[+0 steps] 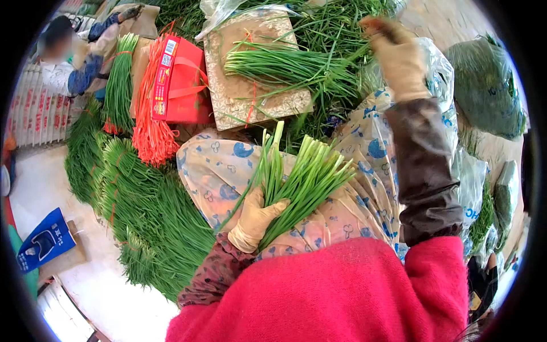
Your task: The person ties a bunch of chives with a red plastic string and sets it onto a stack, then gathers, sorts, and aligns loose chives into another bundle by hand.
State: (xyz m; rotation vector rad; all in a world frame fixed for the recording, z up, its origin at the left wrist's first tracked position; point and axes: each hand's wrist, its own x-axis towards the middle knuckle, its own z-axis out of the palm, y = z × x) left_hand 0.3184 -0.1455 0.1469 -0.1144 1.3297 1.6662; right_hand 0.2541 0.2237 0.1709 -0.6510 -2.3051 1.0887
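Observation:
My left hand point(259, 219), in a pale glove, is closed around a bunch of garlic chives point(307, 182) over my lap. Their cut pale ends point up and to the right. My right hand point(397, 60), gloved too, is raised at the upper right beside loose chives point(336, 23); motion smears its fingers, so I cannot tell whether they hold anything. Between the hands and farther back, another bunch of chives point(285, 60) lies on a patterned board point(228, 105) with an orange tie strip point(250, 105) beneath it. A patterned plastic apron point(222, 157) covers my lap.
A red box point(191, 85) with hanging orange strips point(154, 139) stands left of the board. Stacked chive bundles point(148, 199) line the left side. Filled plastic bags point(484, 85) stand at right. Another person point(74, 57) sits at the upper left. A blue bag point(47, 242) lies at lower left.

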